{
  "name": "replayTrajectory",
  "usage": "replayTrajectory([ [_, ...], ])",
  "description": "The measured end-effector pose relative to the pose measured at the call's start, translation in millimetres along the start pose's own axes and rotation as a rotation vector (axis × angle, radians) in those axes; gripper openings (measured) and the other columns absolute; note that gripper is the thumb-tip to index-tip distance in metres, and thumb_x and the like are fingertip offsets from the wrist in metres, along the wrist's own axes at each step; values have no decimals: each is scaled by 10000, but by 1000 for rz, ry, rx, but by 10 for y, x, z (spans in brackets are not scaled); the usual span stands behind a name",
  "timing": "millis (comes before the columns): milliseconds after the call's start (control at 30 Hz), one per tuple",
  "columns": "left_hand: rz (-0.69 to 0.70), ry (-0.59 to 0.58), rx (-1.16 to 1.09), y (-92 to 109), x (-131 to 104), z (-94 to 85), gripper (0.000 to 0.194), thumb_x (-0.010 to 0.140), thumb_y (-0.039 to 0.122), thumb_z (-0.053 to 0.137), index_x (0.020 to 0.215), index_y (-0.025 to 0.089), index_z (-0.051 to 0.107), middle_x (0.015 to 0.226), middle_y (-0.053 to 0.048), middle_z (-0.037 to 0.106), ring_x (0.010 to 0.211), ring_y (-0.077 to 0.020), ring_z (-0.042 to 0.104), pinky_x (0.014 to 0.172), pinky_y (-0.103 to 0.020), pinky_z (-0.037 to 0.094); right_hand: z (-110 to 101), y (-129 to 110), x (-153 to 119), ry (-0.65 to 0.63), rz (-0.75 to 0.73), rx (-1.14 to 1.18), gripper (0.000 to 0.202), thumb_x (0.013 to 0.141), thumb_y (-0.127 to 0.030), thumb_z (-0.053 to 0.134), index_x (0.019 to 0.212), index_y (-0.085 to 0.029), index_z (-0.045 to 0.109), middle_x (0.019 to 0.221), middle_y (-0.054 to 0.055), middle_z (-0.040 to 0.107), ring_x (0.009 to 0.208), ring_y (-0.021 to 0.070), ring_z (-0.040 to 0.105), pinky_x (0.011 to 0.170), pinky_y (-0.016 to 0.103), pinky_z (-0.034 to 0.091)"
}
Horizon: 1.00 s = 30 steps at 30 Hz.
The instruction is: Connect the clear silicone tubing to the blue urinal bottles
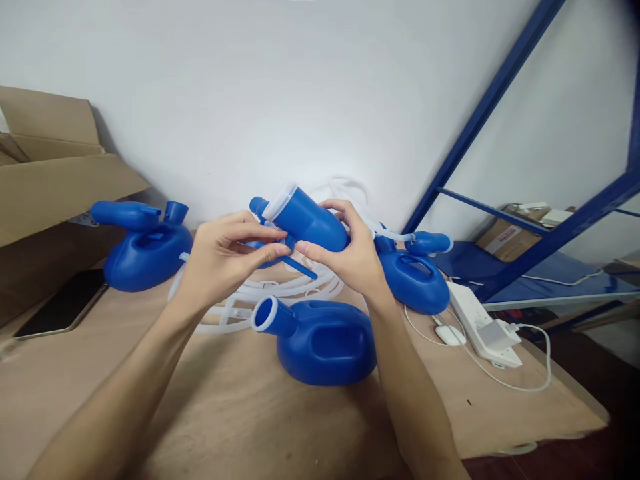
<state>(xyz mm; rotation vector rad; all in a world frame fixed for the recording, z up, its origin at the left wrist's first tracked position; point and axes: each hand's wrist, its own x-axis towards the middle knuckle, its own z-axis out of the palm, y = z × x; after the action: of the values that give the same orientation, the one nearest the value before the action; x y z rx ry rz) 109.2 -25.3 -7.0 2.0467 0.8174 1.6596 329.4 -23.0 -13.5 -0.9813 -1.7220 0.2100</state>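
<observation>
My right hand (353, 250) is closed around a blue plastic urinal funnel (313, 223) with a white rim, held tilted above the table. My left hand (220, 257) pinches at a small blue piece under the funnel; a thin blue strip (301, 267) sticks out from there. How these parts join is hidden by my fingers. Below, a blue urinal bottle (327, 343) lies on the table, its white-rimmed mouth facing left. Behind my hands are coils of white tubing (240, 293) and another blue part (259, 207), partly hidden.
Two more blue urinal bottles stand at left (145, 260) and right (417, 283). A phone (63, 303) and an open cardboard box (60, 180) are at left. A white power strip (485, 330) with cables lies at right, beside a blue metal rack (480, 110).
</observation>
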Motion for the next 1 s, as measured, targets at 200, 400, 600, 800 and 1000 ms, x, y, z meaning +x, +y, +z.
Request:
replayTrajectory([
  [200,60,72,25,42,-38,0,210,834,309,865,1043,309,861,976,-42,814,879,-215,762,675,-266,635,-166,-14,13,60,-17,16,641,726,-585,890,1236,-292,636,1137,12,722,993,237,699,801,358,600],
  [400,-10,59,9,105,-55,23,175,776,322,898,946,292,869,983,-46,819,878,-242,765,708,-305,651,-141,-48,-8,108,-111,-37,654,748,-582,879,1272,-294,614,1288,42,696,1150,275,686,906,405,602],
  [600,119,68,133,132,-81,35,130,833,367,856,951,314,861,969,-11,831,829,-236,774,695,-326,637,-115,-40,-17,131,-189,-74,678,767,-592,873,1306,-292,592,1322,63,683,1163,285,688,947,431,598],
  [800,156,193,276,120,-134,72,117,951,300,728,971,307,843,901,14,827,778,-198,777,727,-299,614,-117,-127,-24,141,-181,-71,646,761,-571,884,1272,-283,613,1297,62,705,1158,287,698,980,446,587],
  [1000,147,149,288,53,-121,51,113,950,302,736,983,289,843,877,4,826,752,-187,779,703,-278,588,-120,-146,-26,155,-157,-78,619,763,-532,894,1255,-279,618,1278,55,716,1147,281,700,1003,446,576],
])
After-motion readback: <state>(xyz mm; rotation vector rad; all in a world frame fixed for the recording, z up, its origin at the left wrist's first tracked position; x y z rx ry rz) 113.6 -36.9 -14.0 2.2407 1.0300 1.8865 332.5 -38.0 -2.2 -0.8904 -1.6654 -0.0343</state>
